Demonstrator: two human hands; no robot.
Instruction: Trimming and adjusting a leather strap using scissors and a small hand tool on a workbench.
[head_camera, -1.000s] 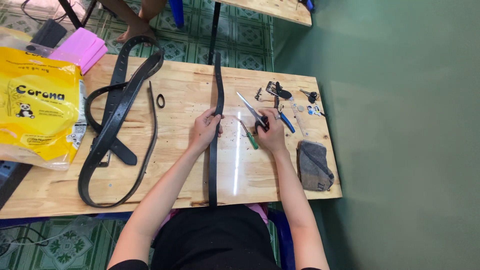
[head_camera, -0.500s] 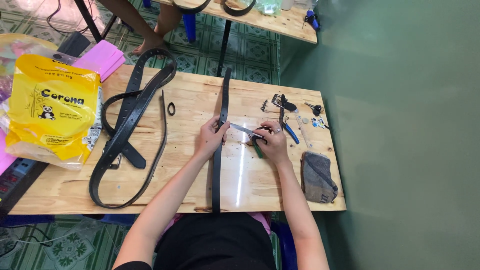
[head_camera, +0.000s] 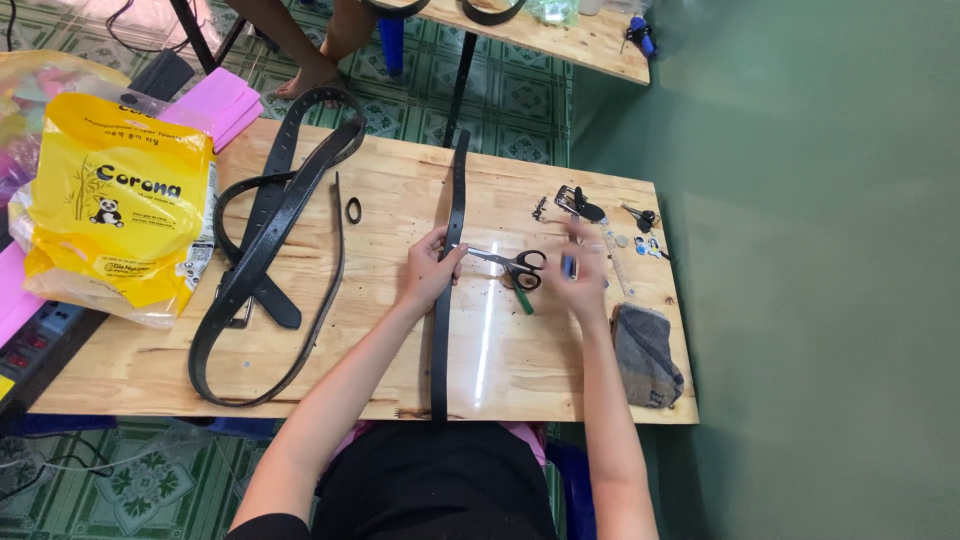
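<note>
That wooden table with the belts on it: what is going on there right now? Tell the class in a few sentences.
A person sits at a wooden table working on a black belt strap laid straight across it. The left hand pinches the strap near its middle. The right hand is blurred, beside the black-handled scissors lying on the table; whether it holds anything is unclear. More black belts lie coiled to the left, next to a yellow bag. A metal buckle and small parts sit at the far right.

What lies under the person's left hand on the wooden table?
The left hand presses on a long black belt strap laid straight across the wooden table. The strap shows above and below the hand; the stretch beneath the palm is covered. Scissors lie just beside it.
</note>
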